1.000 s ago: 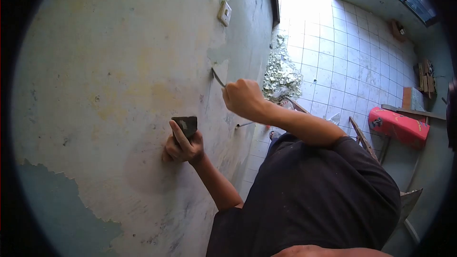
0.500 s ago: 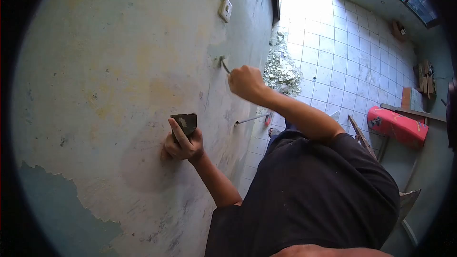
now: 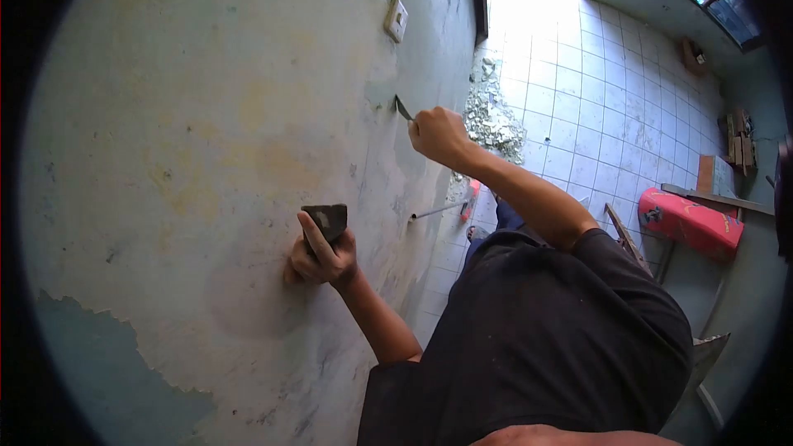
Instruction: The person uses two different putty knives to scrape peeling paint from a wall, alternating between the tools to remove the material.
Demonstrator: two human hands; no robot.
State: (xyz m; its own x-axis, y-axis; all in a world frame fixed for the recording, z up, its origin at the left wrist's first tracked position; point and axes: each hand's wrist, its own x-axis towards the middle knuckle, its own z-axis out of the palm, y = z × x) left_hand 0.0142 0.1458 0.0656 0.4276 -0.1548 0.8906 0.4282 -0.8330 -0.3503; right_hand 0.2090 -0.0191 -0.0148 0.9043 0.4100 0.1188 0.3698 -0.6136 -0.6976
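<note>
My right hand [image 3: 439,135] is closed around the handle of a scraper [image 3: 403,108], whose blade tip touches the wall [image 3: 206,116] at the edge of a greenish paint patch. My left hand [image 3: 320,254] rests against the wall lower down and grips a dark flat scraper blade [image 3: 326,220] held flat to the surface. Most of the wall around both hands is scraped to pale yellowish plaster. Blue-green paint [image 3: 99,363] remains at the lower left.
A light switch [image 3: 396,20] sits on the wall above the right hand. A thin pipe [image 3: 434,211] sticks out of the wall. A heap of paint flakes [image 3: 491,120] lies on the white tiled floor. A red object [image 3: 690,219] and wooden planks stand at right.
My right hand has moved up along the wall with the scraper, away from my body. My left hand has stayed nearly in place with its blade.
</note>
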